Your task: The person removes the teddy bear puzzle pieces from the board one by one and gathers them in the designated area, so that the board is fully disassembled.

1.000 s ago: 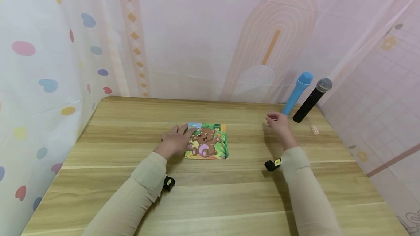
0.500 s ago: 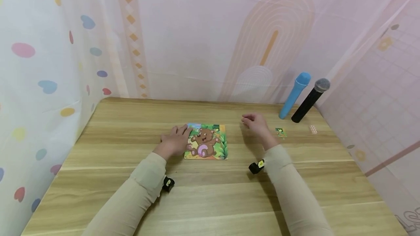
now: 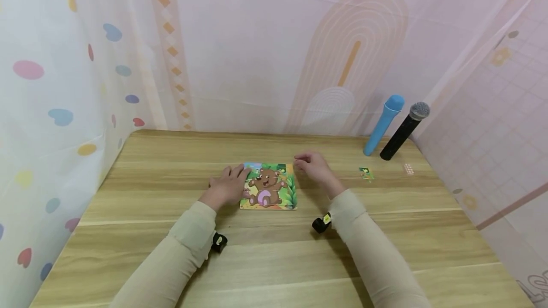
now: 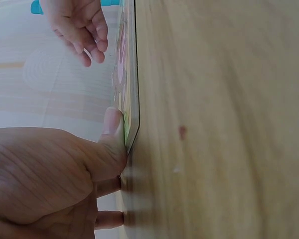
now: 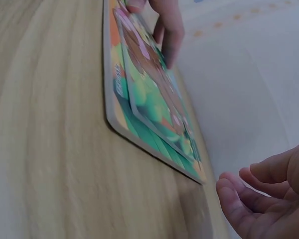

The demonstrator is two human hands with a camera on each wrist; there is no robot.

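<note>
A jigsaw puzzle [image 3: 267,187] of a brown bear lies flat on the table in the head view. My left hand [image 3: 229,184] rests at its left edge, fingers spread. In the left wrist view the thumb [image 4: 112,134] presses the puzzle's corner and other fingertips touch the tabletop. Just off the puzzle's upper right corner hovers my right hand [image 3: 314,168], its fingers loosely bent. The right wrist view shows nothing between that hand's thumb and fingers [image 5: 234,199]. A small green puzzle piece [image 3: 366,173] lies on the table to the right.
At the back right a blue microphone [image 3: 383,125] and a black microphone [image 3: 404,132] with a silver head stand side by side. A small pink dotted patch [image 3: 408,169] is near the right edge. Patterned curtains [image 3: 239,61] border the wooden table [image 3: 265,260] behind and on both sides.
My right hand has moved left from near the microphones to the puzzle's right side, uncovering the small green piece. My left hand has stayed at the puzzle's left edge.
</note>
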